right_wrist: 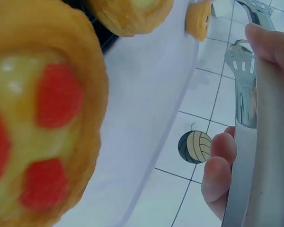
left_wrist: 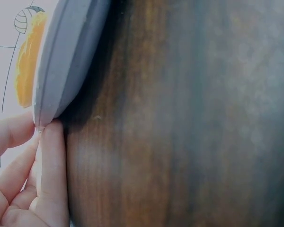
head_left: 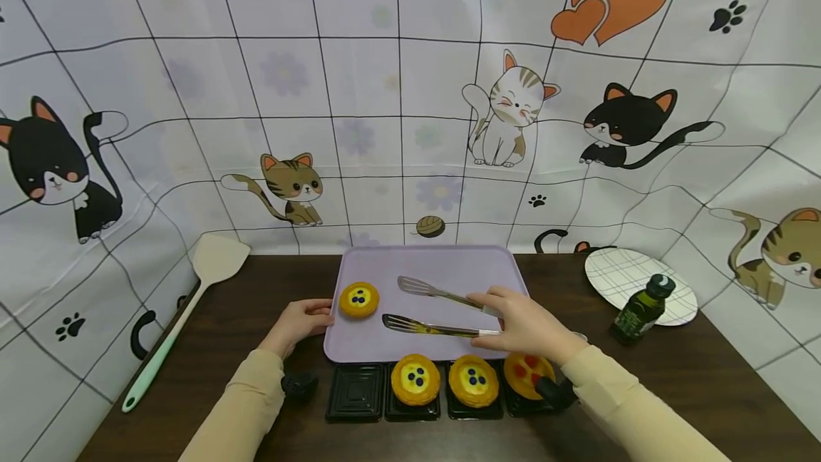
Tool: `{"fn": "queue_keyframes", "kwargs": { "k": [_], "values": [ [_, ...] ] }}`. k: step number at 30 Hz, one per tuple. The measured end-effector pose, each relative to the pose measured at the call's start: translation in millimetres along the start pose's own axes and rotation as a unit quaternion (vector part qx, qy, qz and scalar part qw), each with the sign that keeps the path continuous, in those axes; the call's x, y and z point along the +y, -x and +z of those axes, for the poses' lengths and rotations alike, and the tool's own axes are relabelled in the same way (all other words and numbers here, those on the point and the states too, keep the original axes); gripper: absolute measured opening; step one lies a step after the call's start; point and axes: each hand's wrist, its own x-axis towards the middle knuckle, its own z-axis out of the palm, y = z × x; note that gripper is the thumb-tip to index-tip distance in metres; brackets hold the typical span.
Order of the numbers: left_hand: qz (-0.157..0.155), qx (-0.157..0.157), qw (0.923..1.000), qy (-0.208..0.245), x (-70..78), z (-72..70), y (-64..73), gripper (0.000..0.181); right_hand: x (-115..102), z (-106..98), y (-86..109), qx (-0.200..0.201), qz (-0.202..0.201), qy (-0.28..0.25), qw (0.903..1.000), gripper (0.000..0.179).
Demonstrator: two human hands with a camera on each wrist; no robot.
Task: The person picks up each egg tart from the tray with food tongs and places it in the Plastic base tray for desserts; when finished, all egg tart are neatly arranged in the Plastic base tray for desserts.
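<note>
Metal tongs (head_left: 442,329) within the right grip (head_left: 524,322)

- tart (head_left: 359,300) on tray (head_left: 442,262), left side
- tongs (head_left: 442,330) over tray, right of tart
- four boxes (head_left: 355,391) in row before tray, tarts (head_left: 473,381) in right three
- spatula (head_left: 185,316) left of tray
- plate (head_left: 618,276) right of tray, bottle (head_left: 637,314) before plate

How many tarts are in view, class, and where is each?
4. The first tart lies on the lilac tray, at left. The row of black containers holds, left to right, the second tart, third tart and partly covered fourth tart. No more show.
</note>
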Motion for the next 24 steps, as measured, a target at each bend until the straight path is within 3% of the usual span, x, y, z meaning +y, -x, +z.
{"fn": "queue_keyframes", "kwargs": {
  "k": [16, 24],
  "values": [
    [0.003, -0.001, 1.0, 0.007, 2.2, 2.0, 1.5, 0.045, -1.2, 24.4, -47.3, -0.016, -0.016, 0.003, 0.9997, 0.064],
    [0.002, 0.004, 0.9999, 0.009, 3.0, 0.5, 2.6, 0.045, -6.8, 36.0, -67.7, -0.033, 0.016, -0.004, 0.9993, 0.066]
  ]
}}
